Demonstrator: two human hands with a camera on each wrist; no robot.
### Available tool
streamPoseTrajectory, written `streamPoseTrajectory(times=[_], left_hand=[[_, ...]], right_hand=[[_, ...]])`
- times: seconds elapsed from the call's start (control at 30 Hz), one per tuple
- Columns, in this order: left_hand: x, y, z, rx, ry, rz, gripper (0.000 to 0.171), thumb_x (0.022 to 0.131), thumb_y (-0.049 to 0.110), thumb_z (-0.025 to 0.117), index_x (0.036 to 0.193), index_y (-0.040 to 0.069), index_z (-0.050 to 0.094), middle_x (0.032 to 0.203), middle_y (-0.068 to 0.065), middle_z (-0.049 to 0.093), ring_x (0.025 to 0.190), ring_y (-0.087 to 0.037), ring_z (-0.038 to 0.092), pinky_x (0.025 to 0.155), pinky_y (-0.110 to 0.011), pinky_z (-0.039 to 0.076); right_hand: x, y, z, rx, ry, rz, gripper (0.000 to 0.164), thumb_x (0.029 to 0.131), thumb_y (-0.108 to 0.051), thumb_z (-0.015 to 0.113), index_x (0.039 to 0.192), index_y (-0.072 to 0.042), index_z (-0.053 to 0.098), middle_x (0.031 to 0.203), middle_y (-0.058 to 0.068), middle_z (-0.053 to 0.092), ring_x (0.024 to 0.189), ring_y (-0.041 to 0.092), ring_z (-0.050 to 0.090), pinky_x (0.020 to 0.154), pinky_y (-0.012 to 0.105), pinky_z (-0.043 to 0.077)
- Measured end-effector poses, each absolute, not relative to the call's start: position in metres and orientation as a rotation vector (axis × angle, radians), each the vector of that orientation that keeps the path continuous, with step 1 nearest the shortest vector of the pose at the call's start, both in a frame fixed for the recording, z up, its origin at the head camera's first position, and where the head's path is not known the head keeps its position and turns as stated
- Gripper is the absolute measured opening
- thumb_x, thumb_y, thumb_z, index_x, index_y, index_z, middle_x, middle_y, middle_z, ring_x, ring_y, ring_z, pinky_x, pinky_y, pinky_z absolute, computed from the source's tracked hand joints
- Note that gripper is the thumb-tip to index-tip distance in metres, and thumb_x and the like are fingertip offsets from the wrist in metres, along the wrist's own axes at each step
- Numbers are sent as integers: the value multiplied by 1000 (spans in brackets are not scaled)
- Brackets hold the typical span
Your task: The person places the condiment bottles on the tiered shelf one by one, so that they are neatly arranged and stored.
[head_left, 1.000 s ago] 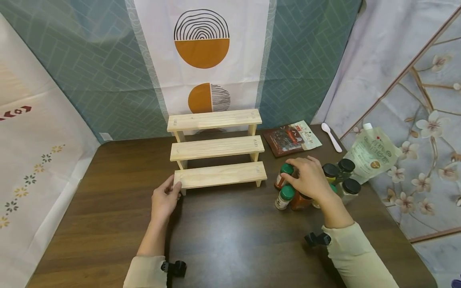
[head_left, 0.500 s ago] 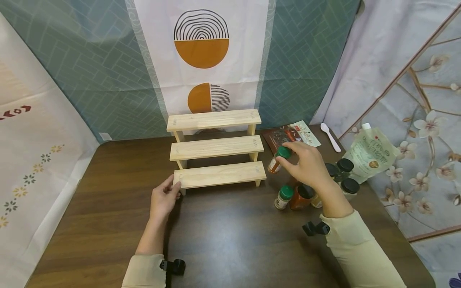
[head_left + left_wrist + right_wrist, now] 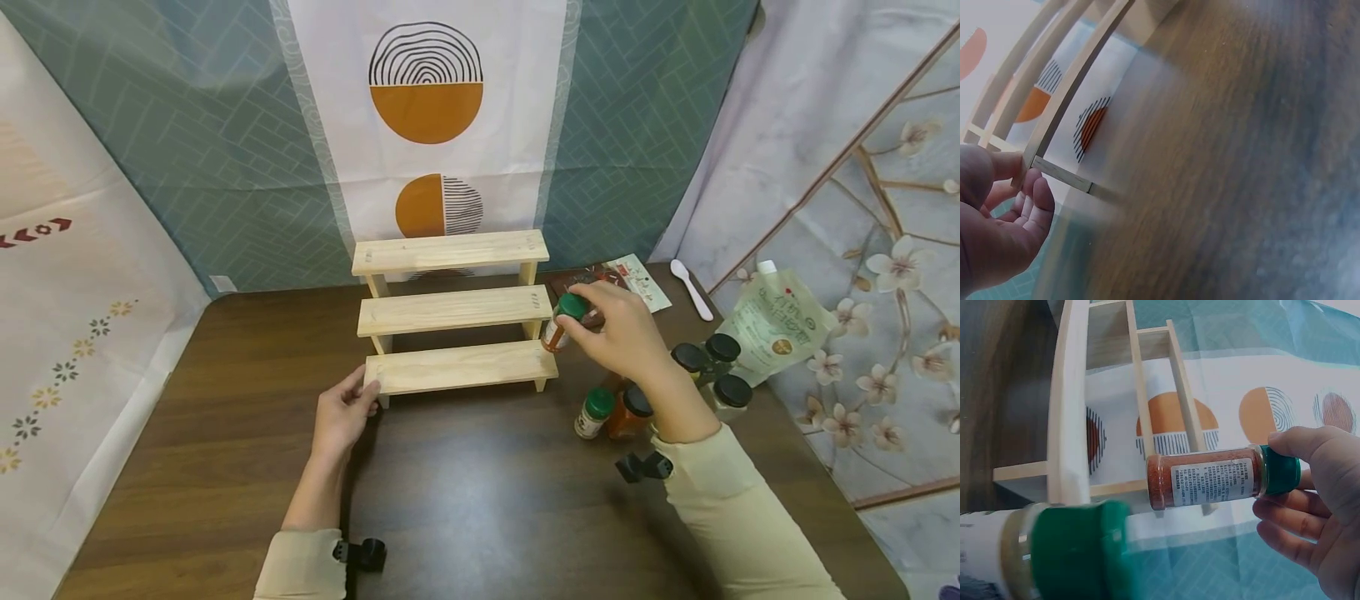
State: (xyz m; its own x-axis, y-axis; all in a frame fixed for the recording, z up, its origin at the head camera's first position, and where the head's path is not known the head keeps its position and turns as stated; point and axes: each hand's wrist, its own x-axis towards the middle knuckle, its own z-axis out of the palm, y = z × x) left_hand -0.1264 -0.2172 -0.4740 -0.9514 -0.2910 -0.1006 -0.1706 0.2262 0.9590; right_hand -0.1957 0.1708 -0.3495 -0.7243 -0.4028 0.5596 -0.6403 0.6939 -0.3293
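Note:
A three-step wooden shelf [image 3: 457, 367] of pale wood stands at the back of the brown table. My left hand [image 3: 343, 414] pinches the left end of its lowest step between thumb and fingers, as the left wrist view also shows. By its green cap my right hand [image 3: 618, 329] grips a spice jar [image 3: 1207, 479] of reddish powder with a printed white label. That jar is tilted in the head view, beside the right end of the shelf's lower steps; whether it touches them I cannot tell. A second green-capped jar [image 3: 594, 412] stands on the table below my right hand.
Right of that jar stand a black-capped jar of red powder [image 3: 630, 412] and several more black-capped jars [image 3: 722, 350]. A pale green pouch [image 3: 780, 325] leans at the right. Behind my right hand lie a brown packet [image 3: 641, 282] and a white spoon [image 3: 692, 289].
My right hand has lifted the red-powder spice jar from the group and carried it left and back to the shelf's right end. The left hand stays on the lowest step.

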Motion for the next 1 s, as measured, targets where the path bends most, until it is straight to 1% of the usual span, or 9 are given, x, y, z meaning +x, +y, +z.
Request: streamPoseTrajectory(times=[0.1, 0.37, 0.5, 0.7, 0.87, 1.0], left_hand=[[-126, -218, -474, 461, -2371, -1853, 51, 101, 13, 65, 147, -1, 50, 94, -11, 58, 75, -15, 64, 68, -18, 56], [-124, -217, -476, 461, -2367, -1845, 50, 100, 13, 66, 146, 0, 51, 95, -12, 58, 78, -21, 65, 69, -19, 56], [-125, -215, -477, 460, -2356, -1855, 50, 100, 13, 66, 146, 0, 52, 95, -13, 60, 78, -21, 65, 69, -19, 56], [-127, -213, -478, 461, -2346, -1867, 50, 100, 13, 66, 146, 0, 51, 96, -14, 59, 79, -22, 66, 70, -19, 57], [-126, -211, -478, 453, -2342, -1868, 51, 99, 14, 68, 146, 1, 52, 96, -13, 59, 81, -25, 66, 69, -19, 56], [-124, -211, -479, 465, -2341, -1858, 51, 99, 16, 68, 146, 1, 53, 97, -15, 60, 80, -25, 66, 69, -19, 56]], right_hand=[[-199, 166, -343, 831, -2433, 728, 41, 87, -23, 82, 119, 1, 70, 102, 14, 70, 73, 21, 64, 65, 39, 54], [-210, 146, -326, 889, -2390, 735, 40, 90, -24, 80, 118, 1, 70, 87, 8, 64, 69, 19, 51, 61, 35, 41], [-216, 137, -320, 915, -2378, 758, 39, 90, -24, 80, 119, 1, 70, 88, 9, 65, 69, 18, 52, 60, 33, 43], [-225, 127, -314, 912, -2404, 821, 40, 91, -24, 78, 122, 2, 69, 97, 11, 67, 72, 19, 58, 63, 34, 49], [-232, 117, -312, 908, -2416, 840, 37, 93, -26, 77, 119, -1, 70, 96, 10, 66, 75, 22, 63, 66, 35, 54], [-238, 109, -310, 931, -2405, 847, 37, 93, -26, 76, 119, -1, 69, 97, 10, 66, 80, 23, 66, 69, 37, 57]])
